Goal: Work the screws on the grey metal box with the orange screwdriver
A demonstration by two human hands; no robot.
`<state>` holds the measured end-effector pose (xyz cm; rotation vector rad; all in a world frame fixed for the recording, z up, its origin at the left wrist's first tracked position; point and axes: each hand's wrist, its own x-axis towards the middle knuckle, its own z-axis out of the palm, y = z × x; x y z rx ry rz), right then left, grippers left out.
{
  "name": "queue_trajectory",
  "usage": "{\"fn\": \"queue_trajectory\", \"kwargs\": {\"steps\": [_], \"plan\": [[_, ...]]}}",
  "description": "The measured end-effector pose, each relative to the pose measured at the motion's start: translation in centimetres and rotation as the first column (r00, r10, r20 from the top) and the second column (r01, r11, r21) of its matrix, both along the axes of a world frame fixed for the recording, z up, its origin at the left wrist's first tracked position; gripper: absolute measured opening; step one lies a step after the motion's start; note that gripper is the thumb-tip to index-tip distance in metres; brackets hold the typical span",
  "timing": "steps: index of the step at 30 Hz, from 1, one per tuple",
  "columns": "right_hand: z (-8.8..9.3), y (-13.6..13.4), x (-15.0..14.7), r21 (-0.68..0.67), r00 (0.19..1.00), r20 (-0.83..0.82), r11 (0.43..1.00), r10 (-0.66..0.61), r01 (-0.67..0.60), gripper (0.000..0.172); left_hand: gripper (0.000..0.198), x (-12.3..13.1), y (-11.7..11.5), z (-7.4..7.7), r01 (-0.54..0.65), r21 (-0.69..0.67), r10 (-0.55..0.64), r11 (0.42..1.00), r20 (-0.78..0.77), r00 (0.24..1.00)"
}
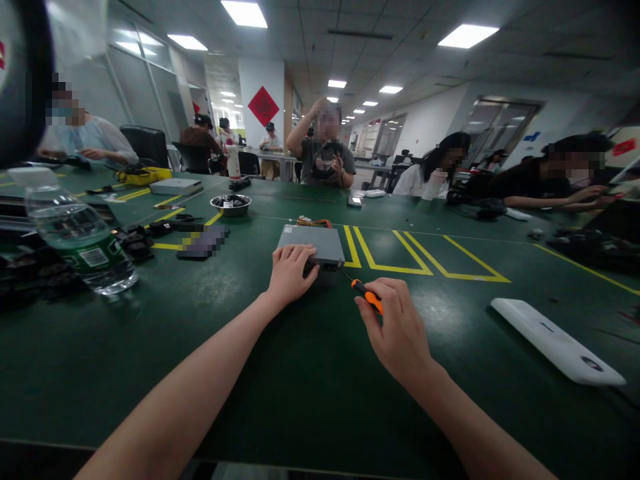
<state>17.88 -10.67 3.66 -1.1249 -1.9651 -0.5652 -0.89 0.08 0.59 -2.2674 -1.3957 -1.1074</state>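
A flat grey metal power supply (320, 241) lies on the green table, a bundle of coloured wires (314, 222) coming out behind it. My left hand (294, 272) grips its front left part, fingers over the top and thumb at the front face. Between the fingers of my right hand (397, 320) is an orange and black screwdriver (369, 297). Its thin shaft points at the front right corner of the power supply; whether the tip touches a screw is too small to tell.
Left of my hands are a water bottle (80, 233), a dark phone (204, 243) and a metal bowl (231, 205) of small dark parts. A white power bank-like device (555, 340) lies at right. Yellow tape lines (425, 257) mark the table. Several people sit around it.
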Motion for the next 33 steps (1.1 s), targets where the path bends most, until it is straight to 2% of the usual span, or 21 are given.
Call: {"fn": "queue_trajectory", "kwargs": {"steps": [4, 9, 15, 21, 24, 28, 30, 33], "plan": [[-0.20, -0.05, -0.07, 0.035, 0.997, 0.057, 0.998, 0.055, -0.057, 0.026, 0.029, -0.03, 0.09, -0.02, 0.004, -0.002, -0.004, 1.000, 0.003, 1.000], [-0.07, -0.28, -0.47, -0.015, 0.993, 0.037, 0.994, 0.110, -0.110, 0.026, 0.029, 0.02, 0.04, 0.00, 0.000, -0.007, 0.000, 1.000, 0.005, 1.000], [0.02, -0.11, -0.07, 0.008, 0.999, 0.046, 1.000, -0.022, 0.021, 0.019, 0.030, 0.03, 0.02, 0.00, -0.003, -0.008, 0.002, 1.000, -0.001, 1.000], [-0.25, -0.36, -0.27, -0.020, 0.982, 0.156, 0.994, 0.112, -0.110, 0.026, 0.029, 0.03, -0.04, 0.06, -0.001, -0.006, 0.001, 1.000, -0.004, 1.000], [0.02, -0.51, -0.36, -0.005, 0.992, 0.123, 1.000, 0.012, -0.012, 0.021, 0.029, 0.02, -0.08, 0.10, -0.002, -0.011, 0.002, 1.000, -0.004, 1.000], [0.11, -0.56, -0.40, 0.011, 0.976, 0.103, 0.982, -0.191, 0.190, 0.028, 0.029, 0.05, -0.09, 0.11, -0.001, -0.023, 0.001, 1.000, 0.002, 1.000], [-0.10, -0.54, -0.49, 0.027, 0.979, 0.132, 0.988, -0.156, 0.154, 0.023, 0.029, 0.07, -0.06, 0.09, 0.001, -0.027, -0.001, 1.000, 0.007, 1.000], [-0.46, -0.54, -0.71, 0.042, 0.973, 0.229, 0.999, -0.038, 0.030, 0.019, 0.029, 0.08, 0.00, 0.07, 0.003, -0.030, -0.003, 1.000, 0.008, 1.000]]}}
